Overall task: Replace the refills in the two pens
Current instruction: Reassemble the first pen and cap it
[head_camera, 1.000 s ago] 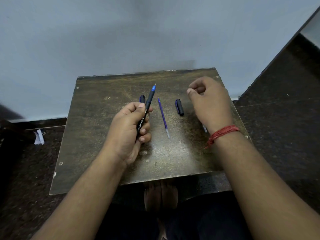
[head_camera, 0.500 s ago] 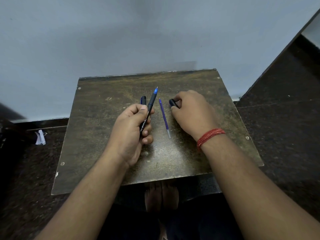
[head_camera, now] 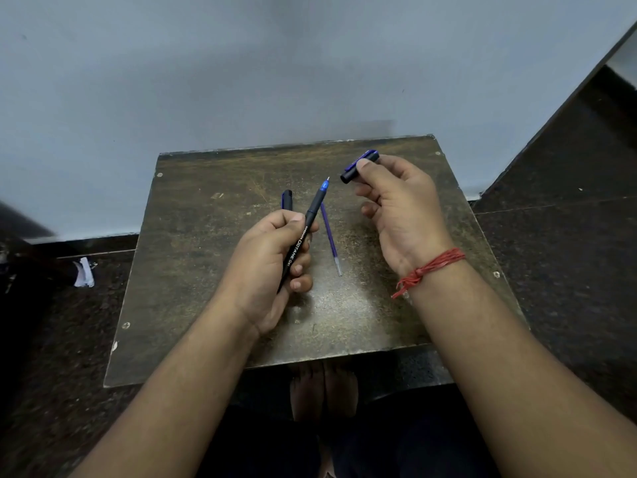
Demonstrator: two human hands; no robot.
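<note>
Left hand [head_camera: 267,267] curled in a fist-style grip, thumb on top; right hand [head_camera: 400,205] raised, thumb-and-finger pinch grip, palm facing left.

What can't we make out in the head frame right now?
- Second pen, head view: only its capped top shows; the left hand hides the rest.
- Held pen: the left hand's fingers cover its lower barrel.
- Cap: partly hidden by the right hand pinching it.
- Loose refill: too thin to tell its ink level.

dim, even light | soft shadows | wide-angle bending at edges | left edge blurred
</note>
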